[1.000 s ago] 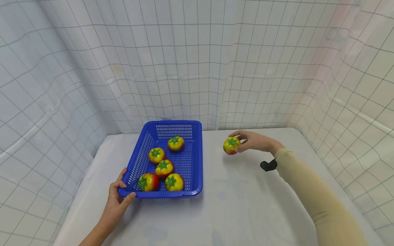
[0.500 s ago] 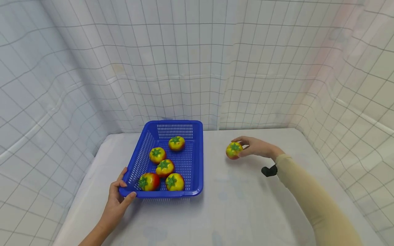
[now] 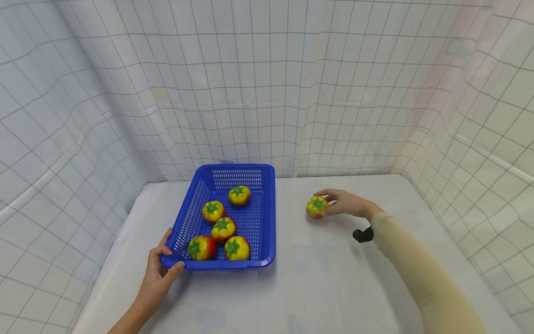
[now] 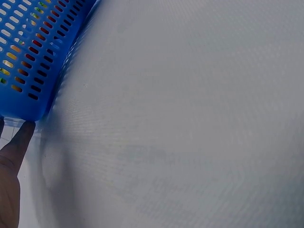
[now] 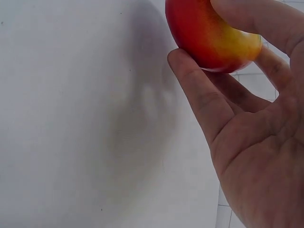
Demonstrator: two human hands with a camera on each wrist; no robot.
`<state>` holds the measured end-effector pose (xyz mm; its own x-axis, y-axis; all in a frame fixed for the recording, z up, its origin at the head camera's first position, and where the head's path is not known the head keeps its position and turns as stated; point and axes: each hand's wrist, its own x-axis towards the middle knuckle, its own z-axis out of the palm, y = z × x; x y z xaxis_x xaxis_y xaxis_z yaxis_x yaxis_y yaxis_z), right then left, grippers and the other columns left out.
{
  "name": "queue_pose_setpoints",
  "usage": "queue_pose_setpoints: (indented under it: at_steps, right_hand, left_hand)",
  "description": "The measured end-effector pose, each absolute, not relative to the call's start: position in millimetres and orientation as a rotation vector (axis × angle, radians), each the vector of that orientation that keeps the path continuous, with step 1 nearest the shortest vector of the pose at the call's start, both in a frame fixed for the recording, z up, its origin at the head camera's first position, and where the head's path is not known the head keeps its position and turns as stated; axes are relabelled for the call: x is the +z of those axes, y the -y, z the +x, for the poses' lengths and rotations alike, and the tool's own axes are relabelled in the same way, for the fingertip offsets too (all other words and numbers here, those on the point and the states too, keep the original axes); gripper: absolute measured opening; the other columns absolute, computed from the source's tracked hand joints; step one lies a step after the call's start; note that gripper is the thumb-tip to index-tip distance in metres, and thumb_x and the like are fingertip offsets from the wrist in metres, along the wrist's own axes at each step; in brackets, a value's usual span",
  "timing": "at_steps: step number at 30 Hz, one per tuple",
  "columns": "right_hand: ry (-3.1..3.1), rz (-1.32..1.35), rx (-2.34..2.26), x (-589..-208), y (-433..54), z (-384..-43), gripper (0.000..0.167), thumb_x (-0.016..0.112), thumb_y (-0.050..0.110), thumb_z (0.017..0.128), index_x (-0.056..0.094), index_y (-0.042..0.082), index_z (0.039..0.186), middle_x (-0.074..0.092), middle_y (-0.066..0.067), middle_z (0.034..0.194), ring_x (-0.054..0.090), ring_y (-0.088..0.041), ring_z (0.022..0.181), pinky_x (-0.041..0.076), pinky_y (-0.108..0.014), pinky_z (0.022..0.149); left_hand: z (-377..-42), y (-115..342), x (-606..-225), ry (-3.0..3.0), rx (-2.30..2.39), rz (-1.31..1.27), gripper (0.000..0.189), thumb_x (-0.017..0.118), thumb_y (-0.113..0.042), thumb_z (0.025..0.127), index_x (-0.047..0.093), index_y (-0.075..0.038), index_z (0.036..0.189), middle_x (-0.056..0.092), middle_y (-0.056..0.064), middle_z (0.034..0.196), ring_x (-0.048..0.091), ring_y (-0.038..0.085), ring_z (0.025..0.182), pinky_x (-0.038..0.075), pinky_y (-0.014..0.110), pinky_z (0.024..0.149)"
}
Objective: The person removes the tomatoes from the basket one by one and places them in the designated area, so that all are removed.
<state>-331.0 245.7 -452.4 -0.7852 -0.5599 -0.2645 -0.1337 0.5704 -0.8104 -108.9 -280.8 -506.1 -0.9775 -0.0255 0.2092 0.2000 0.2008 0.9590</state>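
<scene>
Shifted slightly, my right hand (image 3: 347, 203) pinches a round red-and-yellow fruit (image 3: 315, 208), while my left hand (image 3: 156, 274) grips the rectangular blue plastic basket (image 3: 270, 218), likely steadying it.

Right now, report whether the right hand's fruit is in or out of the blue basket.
Out. In the head view, the right hand holds the fruit apart from the blue basket.

Diffuse light — soft-edged shadows (image 5: 137, 137)

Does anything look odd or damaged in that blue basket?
Nothing looks spilled or damaged. Only the front-left fruit in the basket seems slightly odd: it lies tipped, green cap leftward, red side showing.
</scene>
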Motion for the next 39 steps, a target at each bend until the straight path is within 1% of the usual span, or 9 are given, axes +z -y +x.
queue_pose_setpoints:
  at_steps: [2,11,20,30,39]
  right_hand:
    - [-2.301,-0.565,-1.129,-455,-245,-331,0.064,0.078,0.028,0.09,0.05,0.03,0.148,0.048,-0.013,0.149,0.042,-0.034,0.138,0.035,-0.058,0.11]
    - [-2.298,-0.561,-1.144,-463,-239,-332,0.063,0.08,0.028,0.089,0.053,0.03,0.146,0.05,-0.011,0.147,0.044,-0.03,0.137,0.036,-0.053,0.11]
    - [-2.279,-0.56,-1.162,-467,-237,-332,0.065,0.08,0.028,0.088,0.052,0.029,0.147,0.051,-0.011,0.147,0.045,-0.031,0.136,0.036,-0.053,0.11]
    - [-2.266,-0.55,-1.167,-469,-237,-333,0.063,0.08,0.026,0.089,0.053,0.029,0.146,0.052,-0.011,0.146,0.045,-0.03,0.136,0.036,-0.052,0.111]
    - [-2.285,-0.548,-1.148,-468,-236,-333,0.064,0.08,0.03,0.088,0.054,0.03,0.146,0.05,-0.009,0.147,0.045,-0.029,0.136,0.037,-0.052,0.11]
  left_hand:
    - [-109,281,-506,2.294,-1.866,-0.167,0.037,0.054,0.0,0.104,0.022,-0.005,0.123,0.003,0.002,0.172,0.012,0.05,0.147,0.044,0.011,0.094]
    - [-108,280,-507,2.296,-1.864,-0.163,0.038,0.054,0.0,0.104,0.023,-0.005,0.124,0.004,0.001,0.172,0.012,0.049,0.147,0.045,0.011,0.093]
    - [-108,281,-508,2.292,-1.856,-0.174,0.039,0.054,0.001,0.103,0.022,-0.004,0.124,0.004,0.002,0.172,0.015,0.047,0.146,0.046,0.012,0.093]
    - [-108,280,-508,2.298,-1.853,-0.17,0.039,0.054,0.001,0.103,0.022,-0.005,0.124,0.004,0.001,0.172,0.014,0.049,0.145,0.046,0.012,0.093]
    - [-109,281,-507,2.307,-1.836,-0.173,0.038,0.054,0.0,0.104,0.021,-0.004,0.124,0.004,0.002,0.172,0.014,0.048,0.146,0.045,0.012,0.094]
